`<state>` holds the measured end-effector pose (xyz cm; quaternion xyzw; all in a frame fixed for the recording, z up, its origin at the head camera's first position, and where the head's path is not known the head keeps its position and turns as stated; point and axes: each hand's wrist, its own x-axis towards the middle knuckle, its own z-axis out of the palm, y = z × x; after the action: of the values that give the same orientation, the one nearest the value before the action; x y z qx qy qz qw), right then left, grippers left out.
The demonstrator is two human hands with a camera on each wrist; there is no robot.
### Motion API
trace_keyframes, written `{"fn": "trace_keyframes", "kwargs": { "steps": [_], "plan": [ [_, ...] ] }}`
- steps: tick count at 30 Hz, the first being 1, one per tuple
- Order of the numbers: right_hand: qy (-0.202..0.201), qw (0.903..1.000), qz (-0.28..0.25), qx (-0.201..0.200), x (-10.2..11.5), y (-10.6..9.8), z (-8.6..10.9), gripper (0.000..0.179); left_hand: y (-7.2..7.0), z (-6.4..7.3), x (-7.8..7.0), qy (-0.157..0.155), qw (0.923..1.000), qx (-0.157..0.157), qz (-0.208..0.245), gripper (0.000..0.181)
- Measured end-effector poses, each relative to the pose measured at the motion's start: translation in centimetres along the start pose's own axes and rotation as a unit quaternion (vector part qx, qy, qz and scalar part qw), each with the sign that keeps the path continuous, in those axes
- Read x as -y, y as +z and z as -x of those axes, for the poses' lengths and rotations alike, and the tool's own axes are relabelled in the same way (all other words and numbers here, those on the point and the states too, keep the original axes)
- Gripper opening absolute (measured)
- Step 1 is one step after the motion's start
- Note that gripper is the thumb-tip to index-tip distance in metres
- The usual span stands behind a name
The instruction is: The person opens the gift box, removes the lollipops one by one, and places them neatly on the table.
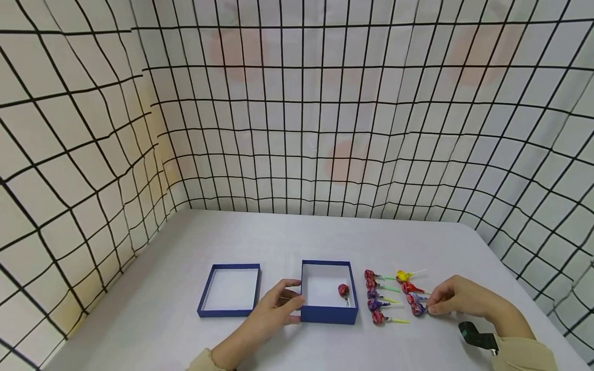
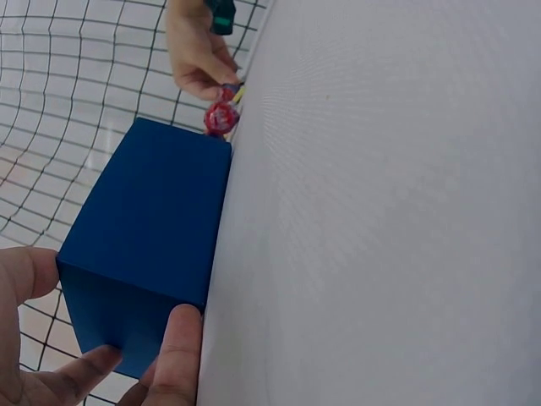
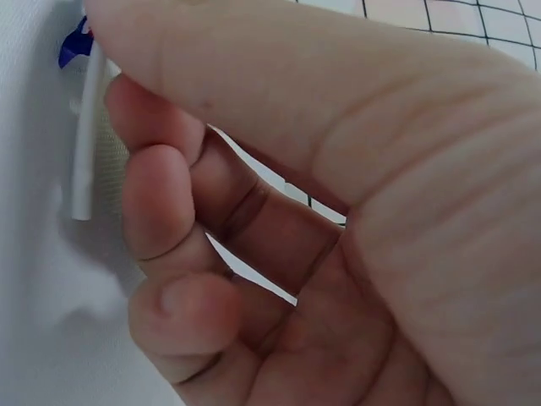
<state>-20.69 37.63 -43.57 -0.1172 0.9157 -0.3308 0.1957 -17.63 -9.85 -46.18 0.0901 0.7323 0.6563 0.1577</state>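
My left hand (image 1: 277,305) rests at the left side of an open blue box (image 1: 329,315), its fingertips against the wall and the rim corner. Inside that box lies one red lollipop (image 1: 343,290). In the left wrist view, the fingers (image 2: 180,347) spread over the box's end face. My right hand (image 1: 464,299) is at the front of the right-hand row, thumb and forefinger pinching a purple-wrapped lollipop (image 1: 418,309). Its white stick (image 3: 84,152) shows beside the fingertips in the right wrist view; its head is mostly hidden there.
A shallow blue-rimmed lid (image 1: 229,313) lies left of the box. Between box and right hand, several lollipops (image 1: 378,317) form a column. Beside it lie a yellow lollipop (image 1: 402,276), a red one (image 1: 409,287) and a blue one (image 1: 413,298). Black netting (image 1: 301,131) surrounds the white table (image 1: 278,232).
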Motion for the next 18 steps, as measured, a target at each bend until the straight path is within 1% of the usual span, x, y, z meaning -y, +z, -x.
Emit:
{"fn": "trace_keyframes", "kwargs": {
  "steps": [5, 12, 18],
  "plan": [
    [0.017, 0.9999, 0.0, 0.001, 0.36, 0.03, 0.14, 0.014, 0.04, 0.02, 0.03, -0.002, 1.0, 0.002, -0.001, 0.054],
    [0.021, 0.9998, 0.0, 0.002, 0.8, -0.43, 0.27, 0.016, 0.01, 0.06, -0.14, -0.001, 1.0, 0.0, -0.003, 0.054],
    [0.032, 0.9994, -0.01, 0.004, 0.81, -0.82, 0.5, 0.018, -0.04, 0.07, -0.16, 0.001, 1.0, 0.006, -0.001, 0.054]
  ]
}}
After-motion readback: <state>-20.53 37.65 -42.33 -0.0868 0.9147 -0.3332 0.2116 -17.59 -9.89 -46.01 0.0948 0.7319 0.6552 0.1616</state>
